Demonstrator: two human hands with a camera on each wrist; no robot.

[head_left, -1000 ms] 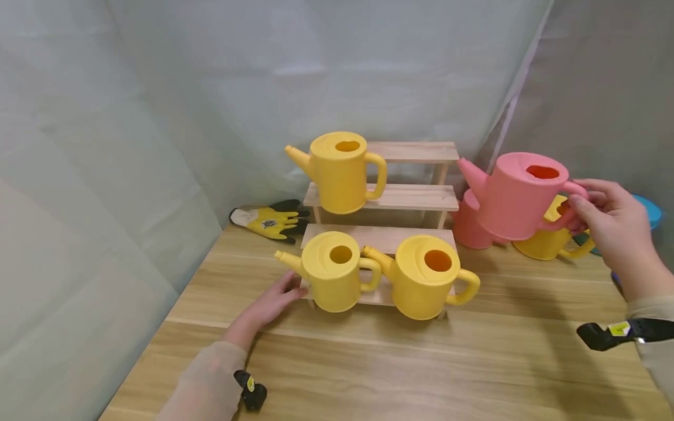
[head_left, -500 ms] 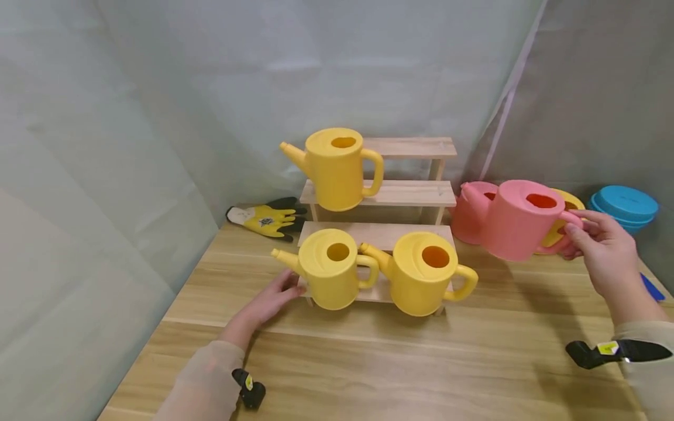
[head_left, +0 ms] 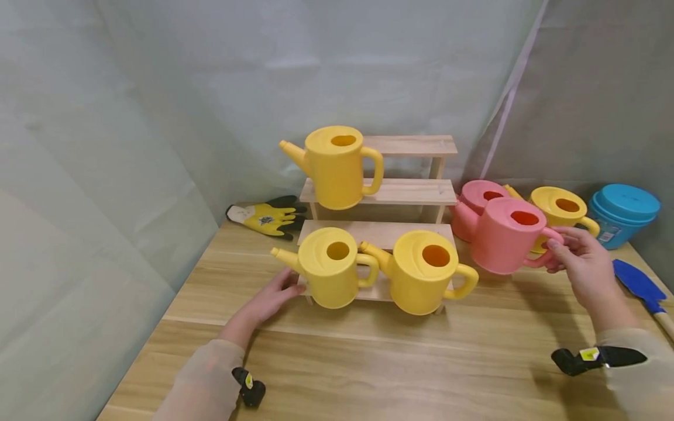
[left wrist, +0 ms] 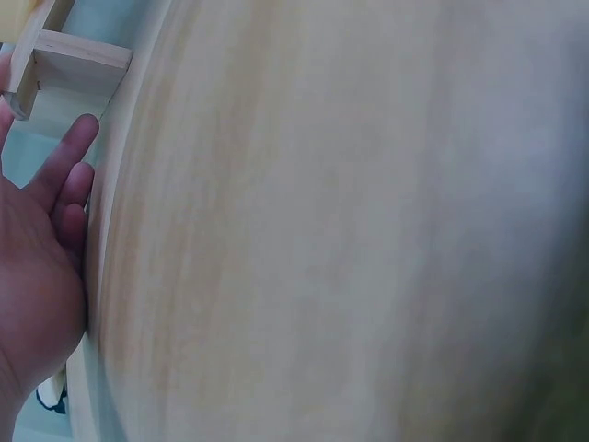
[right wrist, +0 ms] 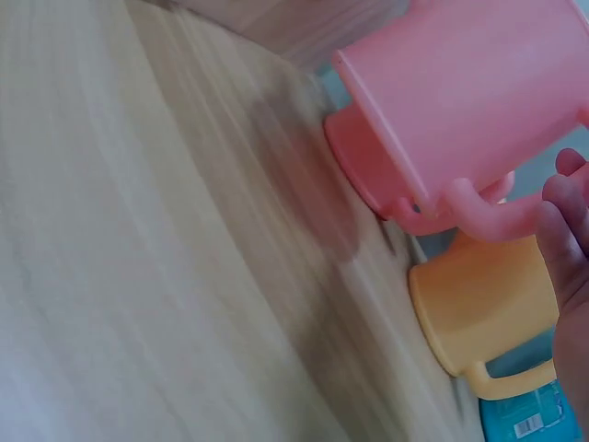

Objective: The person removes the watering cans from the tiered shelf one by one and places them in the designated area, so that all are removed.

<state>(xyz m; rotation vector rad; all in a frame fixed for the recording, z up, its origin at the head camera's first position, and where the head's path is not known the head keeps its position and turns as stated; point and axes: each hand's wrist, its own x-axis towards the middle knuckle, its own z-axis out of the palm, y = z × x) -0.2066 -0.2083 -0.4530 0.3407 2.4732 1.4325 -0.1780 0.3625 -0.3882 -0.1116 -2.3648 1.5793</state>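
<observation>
My right hand (head_left: 581, 260) grips the handle of a pink watering can (head_left: 505, 240), spout to the left. The right wrist view shows its base raised over the tabletop, with a shadow below. My left hand (head_left: 268, 298) rests at the left end of a stepped wooden shelf (head_left: 376, 234), its thumb at the bottom step's edge and its fingers extended in the left wrist view. On the lowest step stand a yellow watering can (head_left: 332, 280) and another yellow can (head_left: 418, 286). A third yellow can (head_left: 337, 175) sits higher up, at the left.
Right of the shelf stand a second pink can (head_left: 476, 190), partly hidden, and a yellow can (head_left: 560, 204). A blue tub (head_left: 621, 219) and a blue trowel (head_left: 637, 280) lie farther right. Yellow-black gloves (head_left: 268, 219) lie left. Grey cloth (head_left: 368, 70) hangs behind.
My right hand has lowered the pink can and brought it left toward the shelf, uncovering the yellow can, tub and trowel behind. My left hand stays at the shelf.
</observation>
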